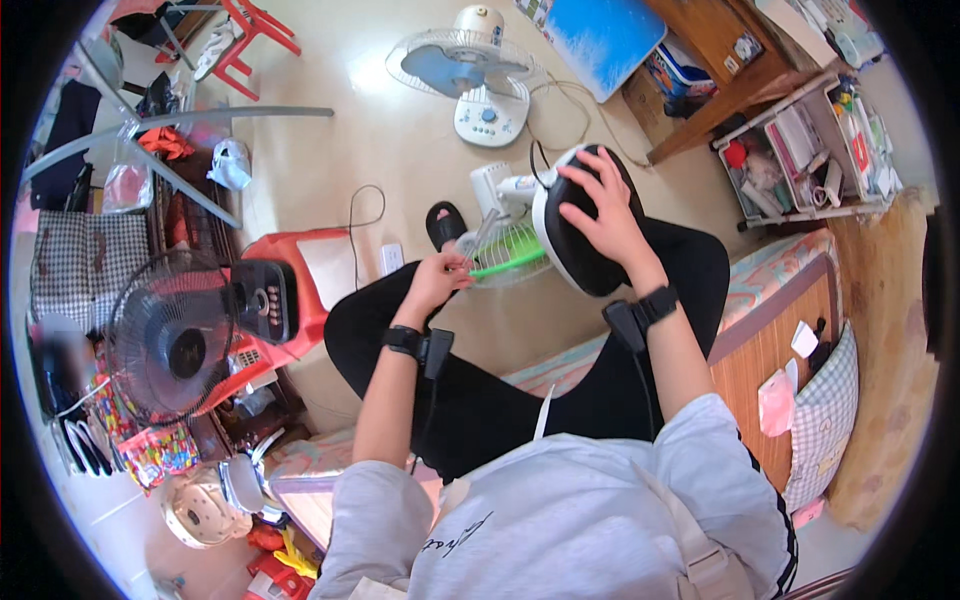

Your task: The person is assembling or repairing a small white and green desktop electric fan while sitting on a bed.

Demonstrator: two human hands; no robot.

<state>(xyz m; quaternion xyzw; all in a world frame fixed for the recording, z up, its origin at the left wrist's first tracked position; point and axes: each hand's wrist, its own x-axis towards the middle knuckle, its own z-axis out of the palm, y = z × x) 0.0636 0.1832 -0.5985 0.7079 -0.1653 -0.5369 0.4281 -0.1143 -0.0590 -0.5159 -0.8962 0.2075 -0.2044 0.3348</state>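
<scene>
Pale floor (310,165) lay below, and just right of the slipper (441,222) the fan (520,242) was apparently being steadied, right hand (605,215) splayed wide on its base (578,255), left hand (437,283) bunched at its rim (512,266), grip impossible to tell, the next move needing firm support!

Near the centre of the frame, the right hand (605,215) lies with fingers spread on the black, white-rimmed base (585,255) of a tilted fan. Left of the base, the fan's green-rimmed grille (512,255) meets the bent fingers of the left hand (436,284). A white fan (470,72) stands at upper centre; at left, a black fan (187,352) sits on a red stool (310,290).
</scene>
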